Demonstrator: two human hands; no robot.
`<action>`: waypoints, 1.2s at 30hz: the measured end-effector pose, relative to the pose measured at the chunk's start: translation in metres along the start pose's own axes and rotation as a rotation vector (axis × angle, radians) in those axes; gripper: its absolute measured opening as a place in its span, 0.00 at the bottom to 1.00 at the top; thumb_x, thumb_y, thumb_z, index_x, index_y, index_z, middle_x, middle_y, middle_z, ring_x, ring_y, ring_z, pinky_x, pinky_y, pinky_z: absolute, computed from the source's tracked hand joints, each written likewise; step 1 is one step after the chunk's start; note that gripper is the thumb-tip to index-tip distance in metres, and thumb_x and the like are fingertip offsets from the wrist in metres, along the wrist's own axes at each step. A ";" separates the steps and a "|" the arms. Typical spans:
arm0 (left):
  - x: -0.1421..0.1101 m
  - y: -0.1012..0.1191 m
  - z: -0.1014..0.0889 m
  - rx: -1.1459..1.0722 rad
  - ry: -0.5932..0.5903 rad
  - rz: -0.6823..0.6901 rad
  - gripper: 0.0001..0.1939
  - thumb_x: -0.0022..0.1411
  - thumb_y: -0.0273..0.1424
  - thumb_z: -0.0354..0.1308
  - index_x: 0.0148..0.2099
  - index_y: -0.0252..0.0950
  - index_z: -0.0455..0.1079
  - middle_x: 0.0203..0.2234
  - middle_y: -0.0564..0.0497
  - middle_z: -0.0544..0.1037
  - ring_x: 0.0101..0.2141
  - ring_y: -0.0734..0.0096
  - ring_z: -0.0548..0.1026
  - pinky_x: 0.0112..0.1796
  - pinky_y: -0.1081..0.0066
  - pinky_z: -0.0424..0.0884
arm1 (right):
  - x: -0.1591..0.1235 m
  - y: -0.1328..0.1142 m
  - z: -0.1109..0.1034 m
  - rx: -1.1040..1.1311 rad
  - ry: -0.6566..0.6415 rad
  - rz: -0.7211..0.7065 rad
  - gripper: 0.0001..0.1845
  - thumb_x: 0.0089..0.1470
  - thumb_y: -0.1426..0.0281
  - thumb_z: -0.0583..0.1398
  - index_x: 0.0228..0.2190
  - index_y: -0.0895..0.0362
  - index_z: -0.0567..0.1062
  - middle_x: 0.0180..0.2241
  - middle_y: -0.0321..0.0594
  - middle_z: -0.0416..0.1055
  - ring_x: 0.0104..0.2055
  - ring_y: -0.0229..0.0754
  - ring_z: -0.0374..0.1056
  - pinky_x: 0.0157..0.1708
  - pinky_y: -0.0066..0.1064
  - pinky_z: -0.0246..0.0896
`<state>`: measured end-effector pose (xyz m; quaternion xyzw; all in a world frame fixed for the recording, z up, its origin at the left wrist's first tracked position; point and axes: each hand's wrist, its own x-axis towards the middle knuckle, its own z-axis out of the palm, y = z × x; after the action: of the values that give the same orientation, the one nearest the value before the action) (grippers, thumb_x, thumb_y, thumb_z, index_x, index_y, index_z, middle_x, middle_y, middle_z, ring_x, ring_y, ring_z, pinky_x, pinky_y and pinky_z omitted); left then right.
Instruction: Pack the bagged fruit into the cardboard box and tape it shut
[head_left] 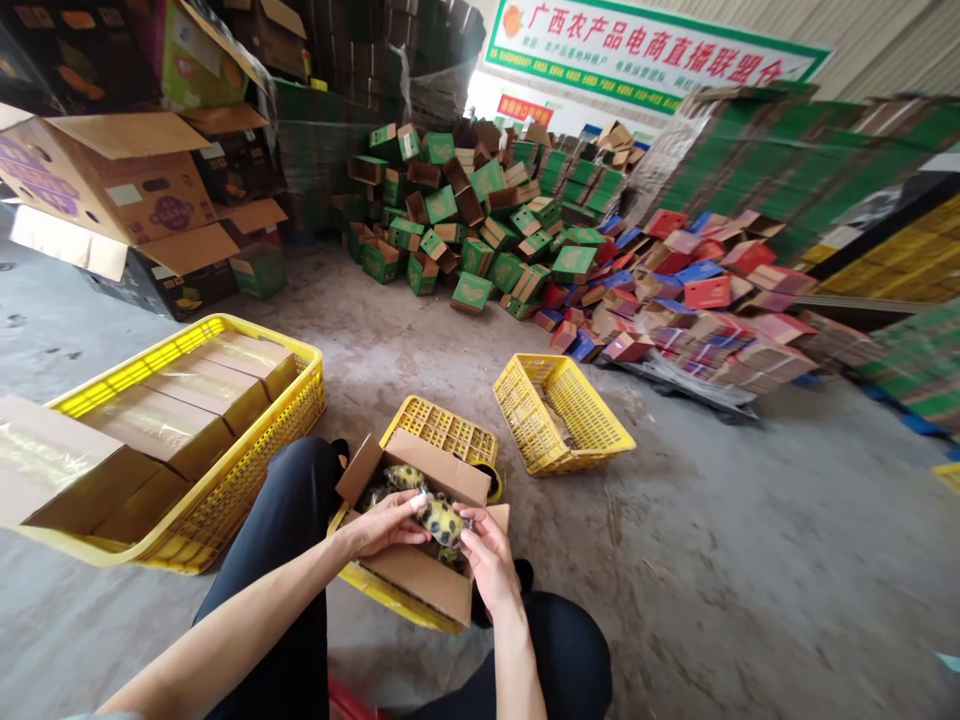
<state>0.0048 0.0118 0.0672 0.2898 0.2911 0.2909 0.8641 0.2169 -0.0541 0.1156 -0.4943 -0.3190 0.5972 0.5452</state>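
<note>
Between my two hands is a plastic-wrapped pack (441, 520), yellowish with dark round spots; its exact contents I cannot make out. My left hand (390, 524) pinches its left end, and my right hand (486, 548) grips its right end. The pack hangs just above an open cardboard box (420, 580) with its flaps folded out. Inside the box lies another similar wrapped pack (405, 477), partly hidden by my left hand. Under the box is an upturned yellow plastic crate (442, 430).
Left of my knee stands a yellow crate (225, 500) holding several taped cartons (157, 425). A smaller yellow crate (592, 430) sits ahead on the right. Beyond are heaps of green boxes (472, 290) and red and blue boxes (709, 292). Large cartons (112, 180) are stacked at left.
</note>
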 end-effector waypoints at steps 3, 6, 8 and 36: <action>-0.001 0.000 0.001 -0.015 0.031 0.006 0.28 0.59 0.51 0.71 0.52 0.37 0.74 0.46 0.43 0.80 0.35 0.68 0.82 0.45 0.63 0.79 | 0.001 0.002 -0.001 -0.049 -0.030 -0.006 0.17 0.43 0.59 0.76 0.35 0.52 0.83 0.54 0.45 0.80 0.58 0.57 0.73 0.56 0.45 0.68; -0.002 0.001 0.003 0.026 0.058 0.054 0.25 0.55 0.45 0.76 0.48 0.38 0.74 0.46 0.46 0.78 0.40 0.66 0.80 0.45 0.65 0.78 | 0.002 0.005 0.000 -0.089 -0.074 0.002 0.18 0.44 0.58 0.75 0.38 0.52 0.85 0.58 0.44 0.77 0.63 0.58 0.69 0.63 0.46 0.61; -0.003 0.002 0.004 0.039 0.070 0.102 0.26 0.52 0.41 0.78 0.47 0.38 0.73 0.47 0.46 0.77 0.44 0.63 0.80 0.44 0.66 0.78 | 0.002 0.006 0.000 -0.064 -0.089 0.029 0.25 0.45 0.59 0.75 0.46 0.49 0.84 0.61 0.43 0.75 0.66 0.57 0.65 0.66 0.47 0.58; -0.003 0.001 0.001 0.186 0.007 0.035 0.32 0.55 0.45 0.75 0.59 0.40 0.76 0.53 0.42 0.78 0.43 0.62 0.80 0.49 0.60 0.77 | 0.002 0.010 -0.002 -0.077 -0.136 0.058 0.41 0.44 0.67 0.77 0.59 0.45 0.76 0.62 0.44 0.74 0.64 0.56 0.69 0.66 0.50 0.60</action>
<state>0.0033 0.0105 0.0698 0.3729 0.3146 0.2787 0.8272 0.2158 -0.0542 0.1055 -0.4821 -0.3635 0.6322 0.4856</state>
